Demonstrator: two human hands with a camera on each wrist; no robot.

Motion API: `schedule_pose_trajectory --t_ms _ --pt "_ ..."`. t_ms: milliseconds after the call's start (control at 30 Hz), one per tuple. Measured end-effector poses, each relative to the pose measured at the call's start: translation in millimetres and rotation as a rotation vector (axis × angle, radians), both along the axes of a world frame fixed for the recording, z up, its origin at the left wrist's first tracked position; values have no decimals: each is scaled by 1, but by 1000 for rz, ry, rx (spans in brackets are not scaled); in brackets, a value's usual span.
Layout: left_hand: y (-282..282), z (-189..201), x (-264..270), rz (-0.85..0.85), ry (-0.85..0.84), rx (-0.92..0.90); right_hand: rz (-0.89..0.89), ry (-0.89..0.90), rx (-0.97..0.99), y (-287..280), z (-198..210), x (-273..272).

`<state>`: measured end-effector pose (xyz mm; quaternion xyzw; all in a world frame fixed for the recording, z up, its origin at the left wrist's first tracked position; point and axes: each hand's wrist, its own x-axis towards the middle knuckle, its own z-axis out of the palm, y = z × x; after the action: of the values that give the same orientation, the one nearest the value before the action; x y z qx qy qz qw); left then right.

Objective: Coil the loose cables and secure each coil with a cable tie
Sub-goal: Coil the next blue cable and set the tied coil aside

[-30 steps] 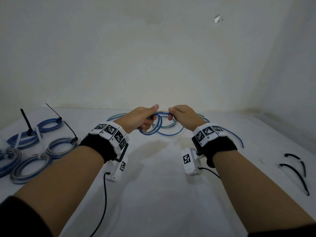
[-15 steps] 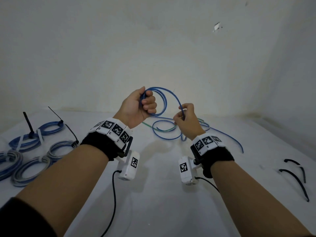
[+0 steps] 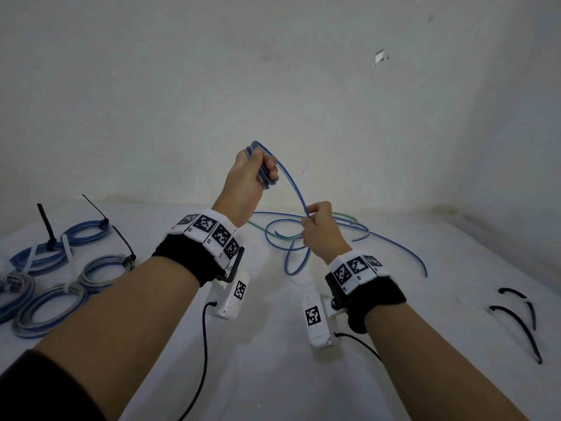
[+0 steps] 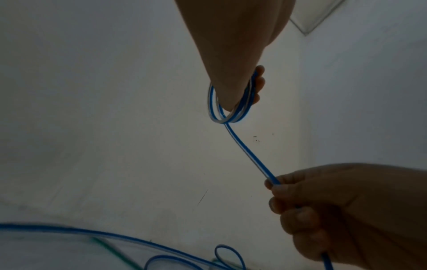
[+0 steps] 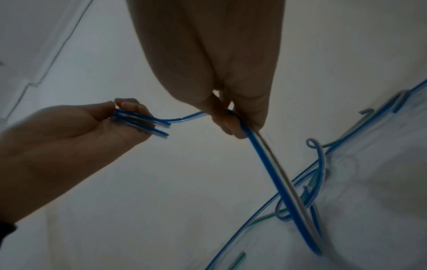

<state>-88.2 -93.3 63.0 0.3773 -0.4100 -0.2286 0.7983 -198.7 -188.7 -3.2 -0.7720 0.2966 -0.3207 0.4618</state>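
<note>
My left hand (image 3: 258, 170) is raised above the white table (image 3: 273, 344) and grips a few tight loops of a blue-and-white cable (image 3: 291, 185). In the left wrist view those loops (image 4: 231, 111) circle the fingers. From there the cable slants down to my right hand (image 3: 318, 229), which pinches it between thumb and fingers (image 5: 227, 124). Below the right hand the rest of the blue cable (image 3: 291, 256) trails onto the table in loose curves, tangled with a green cable (image 3: 273, 233).
Several tied coils (image 3: 54, 275) of blue and grey cable lie at the table's left, with black tie tails sticking up. Two loose black cable ties (image 3: 519, 320) lie at the right. Walls close off the back and the right side.
My left hand has risen from table height with the loops in its grip. My right hand has slid along the cable, which now stretches taut between both hands.
</note>
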Motion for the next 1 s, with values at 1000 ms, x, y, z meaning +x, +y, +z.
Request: schedule_pose_trajectory --t_ms 1000 --pt "-4 -45 -12 -21 -461 492 152 -476 465 10 24 -17"
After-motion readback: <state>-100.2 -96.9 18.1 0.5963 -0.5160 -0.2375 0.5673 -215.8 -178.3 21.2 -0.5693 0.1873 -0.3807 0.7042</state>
